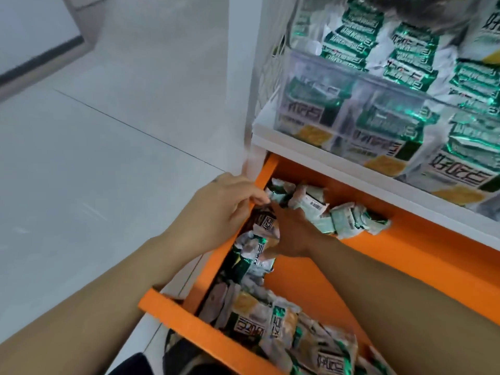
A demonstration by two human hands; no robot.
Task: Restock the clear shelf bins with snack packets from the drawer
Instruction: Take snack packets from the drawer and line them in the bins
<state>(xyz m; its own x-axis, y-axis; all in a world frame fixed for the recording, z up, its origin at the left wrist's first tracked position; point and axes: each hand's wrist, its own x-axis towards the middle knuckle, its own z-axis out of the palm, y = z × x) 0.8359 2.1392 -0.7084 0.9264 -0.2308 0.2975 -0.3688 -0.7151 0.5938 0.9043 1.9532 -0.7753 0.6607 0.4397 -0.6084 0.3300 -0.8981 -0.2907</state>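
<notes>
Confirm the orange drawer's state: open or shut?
Open. The orange drawer sticks out from under the white shelf; its bare floor and the snack packets inside show from above.

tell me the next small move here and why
Probably close the right hand round the packets it reaches among in the drawer and lift them toward the clear bin above. The left hand curls over the drawer's side wall, and packets lie heaped under the right fingers.

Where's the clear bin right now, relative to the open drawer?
Head view, upper right: the clear bin sits on the white shelf directly above the orange drawer, with green-and-white packets inside it.
</notes>
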